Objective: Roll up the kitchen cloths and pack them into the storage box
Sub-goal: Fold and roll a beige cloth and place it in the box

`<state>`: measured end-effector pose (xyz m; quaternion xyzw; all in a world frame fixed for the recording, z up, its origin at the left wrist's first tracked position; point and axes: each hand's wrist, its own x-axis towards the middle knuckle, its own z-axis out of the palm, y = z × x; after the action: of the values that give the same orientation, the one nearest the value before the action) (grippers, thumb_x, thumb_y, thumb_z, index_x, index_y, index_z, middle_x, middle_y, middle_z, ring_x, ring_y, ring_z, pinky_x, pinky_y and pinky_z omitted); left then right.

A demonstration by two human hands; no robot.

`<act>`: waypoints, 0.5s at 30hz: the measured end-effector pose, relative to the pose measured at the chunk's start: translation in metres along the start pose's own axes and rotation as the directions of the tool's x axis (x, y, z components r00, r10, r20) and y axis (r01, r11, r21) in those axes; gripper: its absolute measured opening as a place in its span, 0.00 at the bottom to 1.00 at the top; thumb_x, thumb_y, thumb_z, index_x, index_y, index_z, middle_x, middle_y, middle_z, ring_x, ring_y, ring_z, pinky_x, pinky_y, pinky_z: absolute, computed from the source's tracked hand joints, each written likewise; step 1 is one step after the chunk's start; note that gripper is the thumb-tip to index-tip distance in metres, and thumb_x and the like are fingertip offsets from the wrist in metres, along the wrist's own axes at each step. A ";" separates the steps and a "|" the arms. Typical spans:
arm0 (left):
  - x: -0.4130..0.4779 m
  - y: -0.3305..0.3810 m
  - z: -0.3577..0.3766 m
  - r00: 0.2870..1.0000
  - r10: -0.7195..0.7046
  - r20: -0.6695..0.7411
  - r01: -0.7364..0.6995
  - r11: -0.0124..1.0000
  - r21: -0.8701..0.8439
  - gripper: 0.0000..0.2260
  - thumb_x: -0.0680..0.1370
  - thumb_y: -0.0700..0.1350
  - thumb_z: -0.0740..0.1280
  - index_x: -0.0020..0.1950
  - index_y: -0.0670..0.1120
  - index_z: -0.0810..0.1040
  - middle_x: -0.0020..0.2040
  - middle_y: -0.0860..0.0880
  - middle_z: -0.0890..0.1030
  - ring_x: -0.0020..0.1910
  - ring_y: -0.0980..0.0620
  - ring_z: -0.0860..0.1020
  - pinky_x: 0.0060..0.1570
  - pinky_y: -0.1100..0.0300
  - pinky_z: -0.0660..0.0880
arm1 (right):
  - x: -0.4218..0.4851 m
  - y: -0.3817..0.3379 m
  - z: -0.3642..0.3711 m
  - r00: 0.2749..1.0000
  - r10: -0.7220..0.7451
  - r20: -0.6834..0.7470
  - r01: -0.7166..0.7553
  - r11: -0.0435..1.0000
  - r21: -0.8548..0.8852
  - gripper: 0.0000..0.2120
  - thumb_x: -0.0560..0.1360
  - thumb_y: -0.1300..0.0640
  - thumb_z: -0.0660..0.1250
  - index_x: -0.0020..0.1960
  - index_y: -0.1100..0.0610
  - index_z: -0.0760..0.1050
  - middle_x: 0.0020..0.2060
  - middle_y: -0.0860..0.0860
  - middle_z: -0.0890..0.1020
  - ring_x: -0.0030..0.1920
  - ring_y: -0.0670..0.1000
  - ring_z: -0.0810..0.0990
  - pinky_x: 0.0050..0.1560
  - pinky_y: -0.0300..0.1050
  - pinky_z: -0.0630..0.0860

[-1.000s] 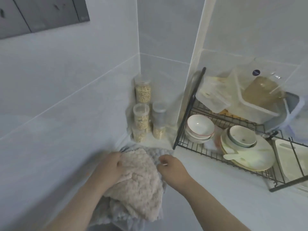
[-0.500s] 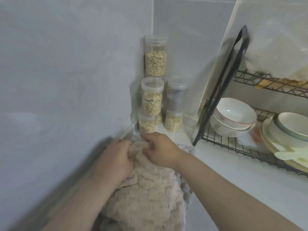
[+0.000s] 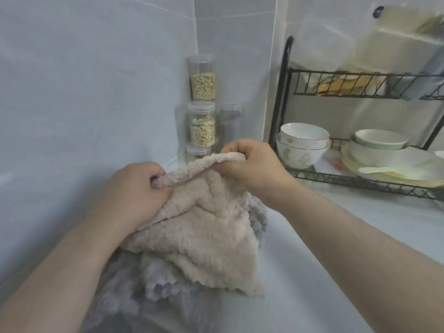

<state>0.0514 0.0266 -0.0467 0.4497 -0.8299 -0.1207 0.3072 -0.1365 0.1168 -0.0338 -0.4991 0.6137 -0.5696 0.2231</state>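
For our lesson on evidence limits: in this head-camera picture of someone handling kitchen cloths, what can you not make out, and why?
1. Grey cloth, head view: mostly under the beige cloth, cut by the bottom edge; count unclear.
2. Lowest jar, head view: behind the cloth edge gripped by the left hand and right hand; contents hidden.
3. Plastic containers atop the dish rack, head view: blurred, cut by the top edge; contents unclear.

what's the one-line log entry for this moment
left hand: grips beige cloth top edge | right hand: grips same edge | beige cloth: edge lifted, rest lying on grey cloth | roll: not yet done
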 end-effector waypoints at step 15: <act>-0.051 0.127 -0.106 0.927 0.352 -0.130 -0.375 0.881 -0.288 0.06 0.77 0.46 0.66 0.40 0.48 0.78 0.36 0.47 0.79 0.36 0.47 0.76 0.36 0.56 0.70 | -0.168 -0.147 -0.149 0.874 -0.187 -0.448 0.205 0.979 -0.009 0.06 0.72 0.67 0.71 0.45 0.57 0.77 0.30 0.47 0.82 0.32 0.45 0.81 0.35 0.39 0.77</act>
<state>0.0523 0.1489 0.0762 0.2367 -0.8585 -0.1720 0.4211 -0.1411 0.3551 0.0897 -0.4102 0.5834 -0.7005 0.0270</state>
